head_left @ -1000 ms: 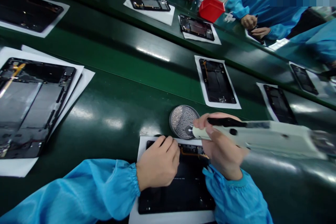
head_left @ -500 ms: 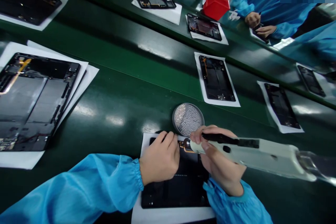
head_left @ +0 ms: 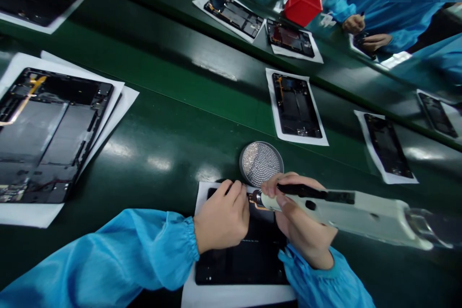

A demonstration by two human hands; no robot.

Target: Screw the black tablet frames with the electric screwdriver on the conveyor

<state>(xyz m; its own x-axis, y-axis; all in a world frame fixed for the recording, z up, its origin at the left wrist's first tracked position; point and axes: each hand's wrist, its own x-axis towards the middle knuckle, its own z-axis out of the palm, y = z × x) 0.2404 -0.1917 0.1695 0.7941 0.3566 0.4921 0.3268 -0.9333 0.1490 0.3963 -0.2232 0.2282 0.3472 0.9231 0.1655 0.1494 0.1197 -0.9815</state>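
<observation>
My right hand (head_left: 294, 216) is wrapped round a pale electric screwdriver (head_left: 375, 214), which lies nearly level with its tip pointing left. The tip meets the upper part of a black tablet (head_left: 249, 260), beside a small orange flex cable (head_left: 259, 207). My left hand (head_left: 224, 216) rests over the tablet's upper left, its fingers bent and pressed together close to the screwdriver tip. What those fingertips hold, if anything, is hidden. Under the tablet lies a sheet of white paper (head_left: 234, 296). Just beyond the hands stands a round dish of tiny screws (head_left: 262, 163).
A large opened tablet (head_left: 54, 130) lies on paper at the left. Past the dish, another opened tablet (head_left: 296, 106) lies on the green bench (head_left: 173, 144). A red bin (head_left: 302, 7) stands across the line, near a co-worker's hands (head_left: 364, 33).
My hands and the screwdriver hold almost the same place. On the far side, the opened tablet and paper left of the red bin now lie nearer and at a different angle.
</observation>
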